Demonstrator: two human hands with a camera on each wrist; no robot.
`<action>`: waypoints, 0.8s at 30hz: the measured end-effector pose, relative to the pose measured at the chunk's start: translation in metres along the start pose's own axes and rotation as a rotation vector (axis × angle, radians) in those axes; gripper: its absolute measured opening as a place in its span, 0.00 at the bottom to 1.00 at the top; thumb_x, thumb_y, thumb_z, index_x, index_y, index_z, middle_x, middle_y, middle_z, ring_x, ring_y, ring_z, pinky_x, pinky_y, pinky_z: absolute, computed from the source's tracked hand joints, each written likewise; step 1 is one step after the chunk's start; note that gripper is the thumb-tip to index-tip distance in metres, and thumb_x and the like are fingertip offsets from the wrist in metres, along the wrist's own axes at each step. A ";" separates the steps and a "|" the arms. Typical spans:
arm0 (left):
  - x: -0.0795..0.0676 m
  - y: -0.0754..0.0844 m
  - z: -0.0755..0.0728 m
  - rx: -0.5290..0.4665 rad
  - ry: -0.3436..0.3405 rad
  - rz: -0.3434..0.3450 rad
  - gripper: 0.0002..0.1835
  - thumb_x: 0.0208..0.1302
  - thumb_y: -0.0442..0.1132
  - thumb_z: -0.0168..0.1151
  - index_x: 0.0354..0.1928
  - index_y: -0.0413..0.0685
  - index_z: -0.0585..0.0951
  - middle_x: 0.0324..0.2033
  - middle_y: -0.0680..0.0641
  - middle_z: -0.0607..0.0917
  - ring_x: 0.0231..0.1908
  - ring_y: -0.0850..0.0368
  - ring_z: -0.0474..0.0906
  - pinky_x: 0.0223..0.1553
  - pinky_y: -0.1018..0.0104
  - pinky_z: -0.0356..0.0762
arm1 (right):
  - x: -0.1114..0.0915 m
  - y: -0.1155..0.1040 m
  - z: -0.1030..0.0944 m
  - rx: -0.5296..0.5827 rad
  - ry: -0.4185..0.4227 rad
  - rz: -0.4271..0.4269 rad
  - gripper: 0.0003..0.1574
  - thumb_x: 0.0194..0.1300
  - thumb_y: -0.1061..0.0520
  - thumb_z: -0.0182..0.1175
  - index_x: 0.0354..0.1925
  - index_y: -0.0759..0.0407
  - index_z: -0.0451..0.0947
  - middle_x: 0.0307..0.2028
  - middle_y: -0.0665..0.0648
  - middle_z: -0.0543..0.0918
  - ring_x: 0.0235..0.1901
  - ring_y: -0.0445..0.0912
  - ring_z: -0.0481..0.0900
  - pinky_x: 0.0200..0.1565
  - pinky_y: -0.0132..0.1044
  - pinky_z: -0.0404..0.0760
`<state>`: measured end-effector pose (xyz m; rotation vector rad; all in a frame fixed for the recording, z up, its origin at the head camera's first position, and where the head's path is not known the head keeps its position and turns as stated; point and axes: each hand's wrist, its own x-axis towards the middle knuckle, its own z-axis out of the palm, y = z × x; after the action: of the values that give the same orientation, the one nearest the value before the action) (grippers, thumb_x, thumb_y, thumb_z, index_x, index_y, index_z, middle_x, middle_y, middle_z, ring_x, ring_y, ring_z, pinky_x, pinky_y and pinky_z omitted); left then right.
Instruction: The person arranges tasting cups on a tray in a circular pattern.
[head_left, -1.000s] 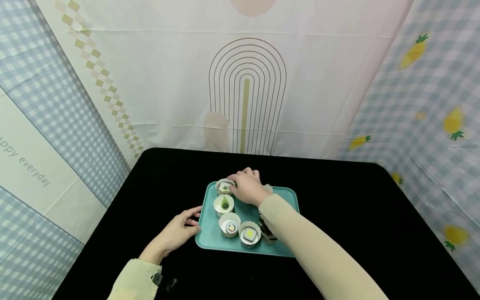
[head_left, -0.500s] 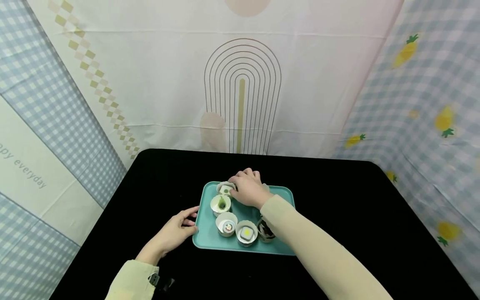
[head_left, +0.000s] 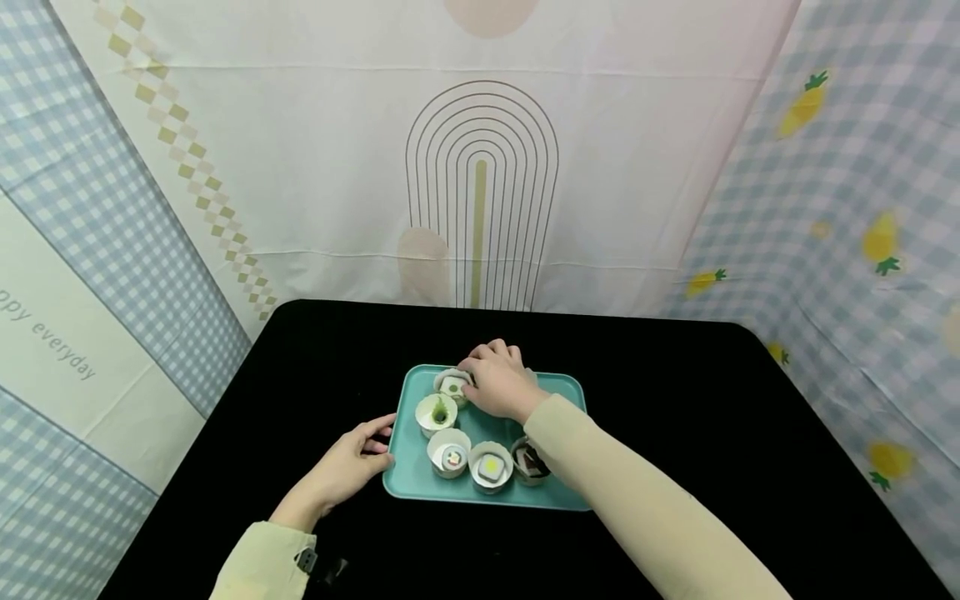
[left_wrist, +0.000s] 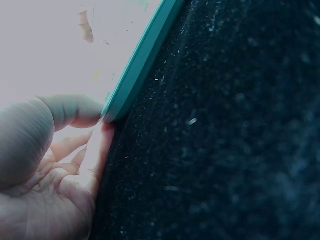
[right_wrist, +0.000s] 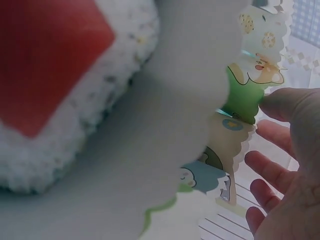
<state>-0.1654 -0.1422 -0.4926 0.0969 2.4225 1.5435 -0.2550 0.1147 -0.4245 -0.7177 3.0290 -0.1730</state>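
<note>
My right hand [head_left: 501, 383] is over the back of a teal tray [head_left: 414, 483]. Thumb and fingers pinch the right side of a scalloped paper cup [head_left: 439, 381] holding a white piece with a green dot; the far fingers are loosely bent in the right wrist view. My left hand [head_left: 341, 468] rests at the tray's left rim, fingers fairly straight, tips touching the edge. Along the tray stand a cup [head_left: 429, 427] with green leaf, one [head_left: 437, 446] with a small roll, one [head_left: 489, 487] with a yellow-topped block, and one [head_left: 534, 479] with dark contents, partly hidden.
Close to the right wrist camera sits a rice-like piece with a red top [right_wrist: 50, 55] in a paper cup. The tray lies on a black table [head_left: 675, 417]. Printed curtains [head_left: 337, 167] hang behind and at both sides.
My right hand and the cup with the green-dotted piece have shifted slightly right and toward me relative to the tray. The left hand stays at the rim; the camera view has drifted slightly.
</note>
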 end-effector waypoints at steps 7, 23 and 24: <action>0.000 0.000 0.001 -0.002 -0.019 0.003 0.34 0.62 0.32 0.61 0.70 0.56 0.67 0.56 0.49 0.72 0.48 0.53 0.72 0.42 0.60 0.74 | -0.006 0.002 0.000 0.049 0.011 0.006 0.23 0.70 0.44 0.56 0.60 0.45 0.77 0.59 0.53 0.73 0.61 0.52 0.61 0.59 0.50 0.58; -0.001 -0.007 0.000 -0.003 -0.012 -0.027 0.34 0.62 0.33 0.62 0.71 0.53 0.66 0.57 0.47 0.71 0.49 0.53 0.72 0.43 0.59 0.75 | -0.075 0.044 -0.017 0.340 0.209 0.146 0.27 0.71 0.44 0.55 0.63 0.53 0.72 0.61 0.57 0.71 0.61 0.55 0.65 0.61 0.57 0.61; -0.001 -0.007 0.001 -0.003 -0.010 -0.032 0.34 0.62 0.33 0.62 0.71 0.53 0.66 0.58 0.47 0.71 0.49 0.54 0.72 0.43 0.59 0.75 | -0.081 0.046 -0.015 0.331 0.230 0.159 0.28 0.71 0.44 0.55 0.64 0.54 0.72 0.62 0.58 0.70 0.62 0.56 0.66 0.61 0.57 0.61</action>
<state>-0.1632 -0.1449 -0.4990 0.0656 2.4022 1.5291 -0.2037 0.1936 -0.4153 -0.4562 3.1276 -0.7801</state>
